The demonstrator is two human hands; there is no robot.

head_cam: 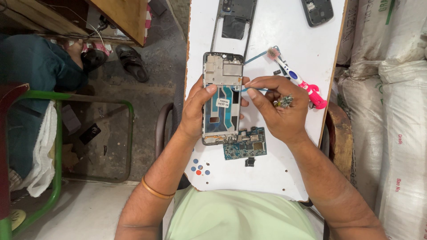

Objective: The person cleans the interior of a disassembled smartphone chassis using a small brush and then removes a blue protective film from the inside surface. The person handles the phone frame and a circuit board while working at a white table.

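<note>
My left hand (195, 109) grips an opened phone frame (222, 95) by its left edge, holding it upright over the white board (293, 26). Metal shields and blue flex strips show inside the frame. My right hand (278, 104), wearing a ring, pinches a thin blue-handled tool (260, 55) whose tip touches the frame's right edge. Just below the frame lies a blue circuit board (245, 143), with a small black part (249, 162) beneath it.
A pink and white toothbrush (298, 80) lies right of my hand. A black phone mid-frame (235, 18) and a dark phone back (317, 10) sit at the board's far end. White sacks (391, 111) stand right; a green metal chair frame (58, 146) and sandals (131, 62) are left.
</note>
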